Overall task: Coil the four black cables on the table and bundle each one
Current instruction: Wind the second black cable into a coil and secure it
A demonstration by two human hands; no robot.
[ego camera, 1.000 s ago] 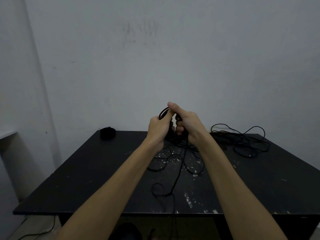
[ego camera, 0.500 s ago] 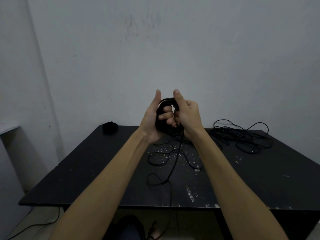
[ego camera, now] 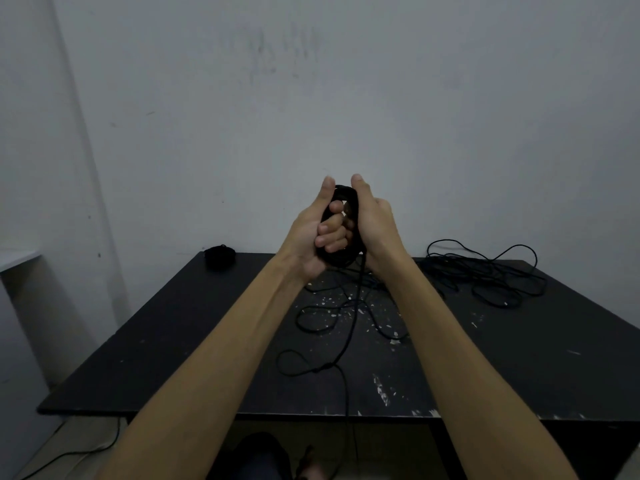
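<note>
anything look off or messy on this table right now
Yes. A loose black tangle sprawls uncoiled at the table's far right. The free end of the coil in both hands' grip trails in loops over the front edge. White chips or scuffs mark the tabletop.

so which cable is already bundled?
The small tight bundle at the table's far left corner. The coil in both hands trails a loose tail; the pile far right lies uncoiled.

Both bare forearms reach forward above the table (ego camera: 173, 358), the left hand (ego camera: 313, 233) and right hand (ego camera: 372, 223) facing each other, fingers curled round the coiled cable (ego camera: 348, 259), thumbs upright.
</note>
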